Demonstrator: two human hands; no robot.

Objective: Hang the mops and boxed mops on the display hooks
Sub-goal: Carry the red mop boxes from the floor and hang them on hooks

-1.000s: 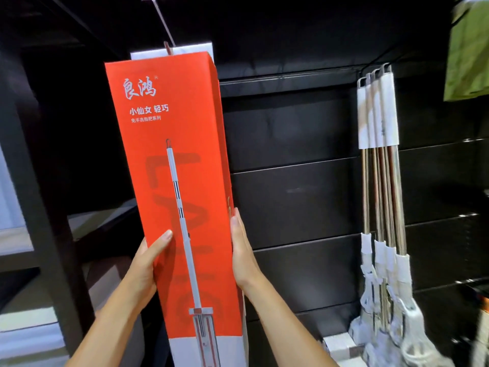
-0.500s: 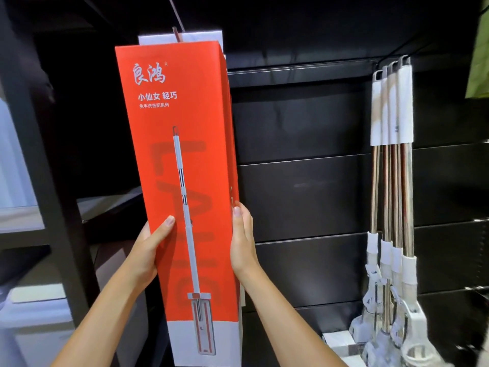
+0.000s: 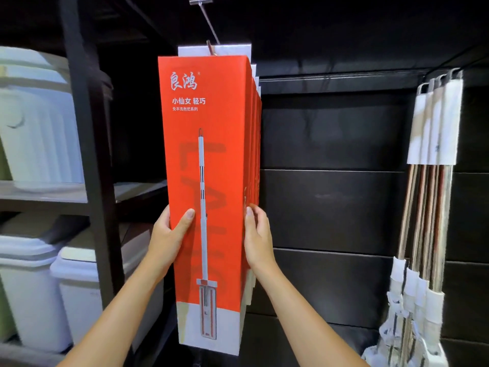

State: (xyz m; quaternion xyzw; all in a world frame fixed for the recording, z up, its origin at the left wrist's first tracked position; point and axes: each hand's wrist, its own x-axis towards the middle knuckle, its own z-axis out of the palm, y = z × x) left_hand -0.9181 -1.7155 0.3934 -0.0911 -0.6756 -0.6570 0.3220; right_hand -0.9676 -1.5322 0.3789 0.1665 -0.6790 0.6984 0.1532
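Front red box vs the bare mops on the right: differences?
The red box is printed cardboard; the bare mops show metal poles with white sleeves. The red box is gripped by the left hand and right hand; the bare mops hang untouched. Both are upright before the dark wall.
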